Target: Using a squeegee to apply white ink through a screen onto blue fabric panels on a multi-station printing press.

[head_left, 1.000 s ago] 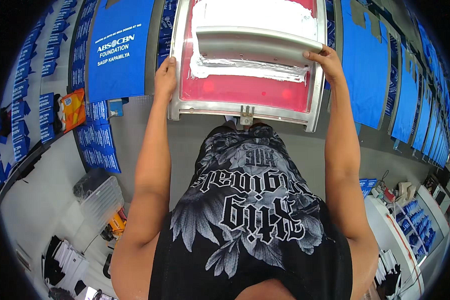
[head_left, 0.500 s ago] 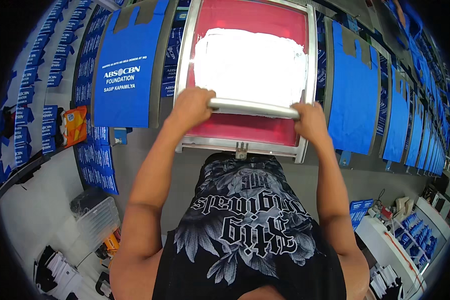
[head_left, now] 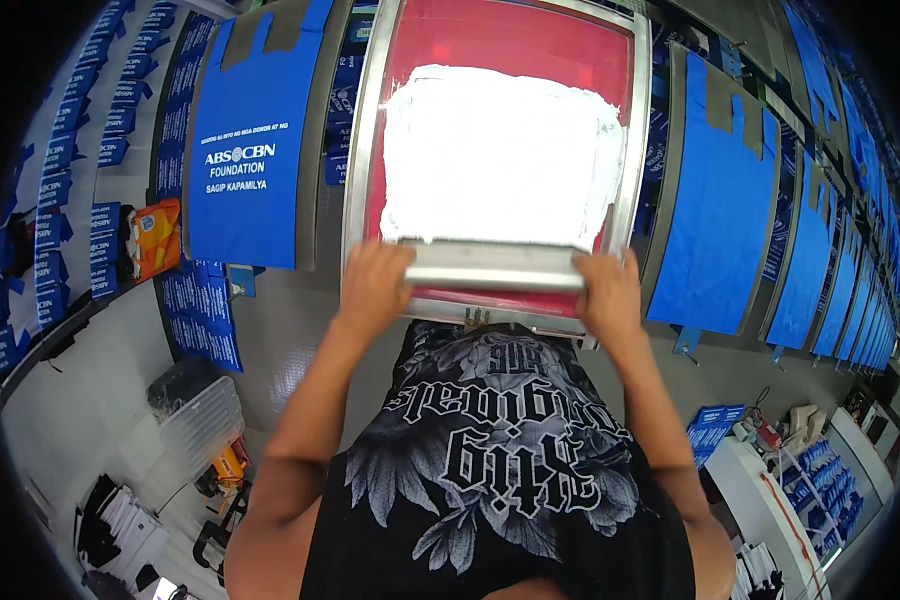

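A metal-framed printing screen (head_left: 530, 50) with red mesh lies in front of me. White ink (head_left: 500, 155) covers a broad rectangle of the mesh. Across the near part of the screen runs a wide squeegee (head_left: 495, 265), just below the lower edge of the ink. My left hand (head_left: 375, 290) is wrapped round its left end. At the right end, my right hand (head_left: 610, 295) grips it the same way. The squeegee hides part of the mesh under it, and whatever lies beneath the screen is covered by ink.
Left of the screen, a blue fabric panel with white print (head_left: 245, 150) lies on a board. Plain blue panels (head_left: 720, 200) lie on a row of boards to the right. A translucent plastic bin (head_left: 205, 425) stands low at left. A white table (head_left: 740, 490) is at lower right.
Both hands have drawn the squeegee toward my body, from the lower part of the ink to just past its near edge. Its face now appears more tilted.
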The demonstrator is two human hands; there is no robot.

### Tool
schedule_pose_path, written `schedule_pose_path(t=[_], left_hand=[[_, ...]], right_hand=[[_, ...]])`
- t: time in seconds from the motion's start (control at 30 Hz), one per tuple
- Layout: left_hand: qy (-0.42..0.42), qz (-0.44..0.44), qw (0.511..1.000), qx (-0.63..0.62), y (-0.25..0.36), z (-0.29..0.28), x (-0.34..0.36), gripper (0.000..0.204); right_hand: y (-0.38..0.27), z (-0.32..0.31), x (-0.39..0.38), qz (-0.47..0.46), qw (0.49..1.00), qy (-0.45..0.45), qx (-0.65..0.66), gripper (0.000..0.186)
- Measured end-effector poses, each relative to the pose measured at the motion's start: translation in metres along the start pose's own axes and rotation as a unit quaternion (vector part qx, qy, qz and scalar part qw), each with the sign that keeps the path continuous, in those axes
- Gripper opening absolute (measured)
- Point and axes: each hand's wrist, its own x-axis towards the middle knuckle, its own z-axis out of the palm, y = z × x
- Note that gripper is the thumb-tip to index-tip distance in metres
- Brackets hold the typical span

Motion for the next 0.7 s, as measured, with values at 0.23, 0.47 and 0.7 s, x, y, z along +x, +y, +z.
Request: schedule_pose_path(t=[0.23, 0.47, 0.7], left_hand=[[0.022, -0.066, 0.997, 0.017, -0.032, 0.014, 0.1, 0.028], [-0.113, -0.129, 0.985, -0.008, -0.027, -0.023, 0.122, 0.028], [-0.04, -0.091, 0.995, 0.01, -0.019, 0.005, 0.075, 0.033]], right_hand=[[0.037, 0.002, 0.091, 0.054, 0.996, -0.033, -0.064, 0.045], [0.04, -0.025, 0.105, 0.031, 0.993, -0.059, -0.1, 0.038], [0.026, 0.009, 0.063, 0.08, 0.991, -0.055, -0.089, 0.038]])
